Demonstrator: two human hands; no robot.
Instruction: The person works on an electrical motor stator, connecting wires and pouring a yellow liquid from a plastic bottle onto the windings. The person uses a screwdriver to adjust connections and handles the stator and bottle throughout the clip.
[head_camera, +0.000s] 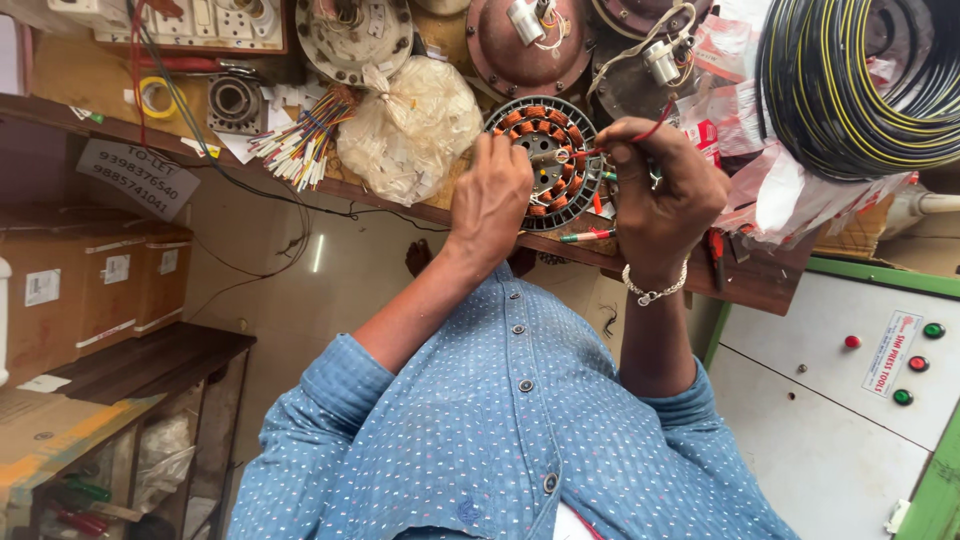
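Both hands work at the stator (545, 160) on the desk (760, 285): left (490, 200) steadying its rim, right (655, 190) pinching a red wire (655, 128), best kept taut and clear of the windings.

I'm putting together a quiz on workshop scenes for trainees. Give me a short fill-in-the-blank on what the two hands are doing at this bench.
1. Both hands work at a round motor stator wound with ____-coloured coils.
2. The right hand pinches a thin ____ wire between its fingers.
3. A beaded bracelet sits on the ____ wrist.
4. Beside the left hand lies a crumpled clear ____ bag.

Missing words: copper; red; right; plastic
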